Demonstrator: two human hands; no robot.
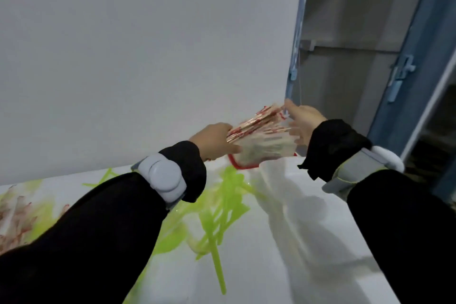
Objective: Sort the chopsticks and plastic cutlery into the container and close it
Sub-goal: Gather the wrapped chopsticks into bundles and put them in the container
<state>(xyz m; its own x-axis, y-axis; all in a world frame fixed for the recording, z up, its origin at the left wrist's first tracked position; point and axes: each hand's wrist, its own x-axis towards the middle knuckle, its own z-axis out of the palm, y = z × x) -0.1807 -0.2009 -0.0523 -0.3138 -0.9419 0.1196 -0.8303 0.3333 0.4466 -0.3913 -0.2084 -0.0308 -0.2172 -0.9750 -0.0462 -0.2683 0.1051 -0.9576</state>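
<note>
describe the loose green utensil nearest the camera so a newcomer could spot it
Start at the white table, just right of the left sleeve. From the green cutlery pile, one green utensil pokes its long handle toward the camera, alone, clear of the tangle.

Head-worn view, facing forward-down, close

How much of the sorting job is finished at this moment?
In hand: left hand grips a bundle of wrapped chopsticks over the red-rimmed container; right hand steadies their far ends. Left: green plastic cutlery and more chopsticks lie on the table; closing not yet done.
</note>
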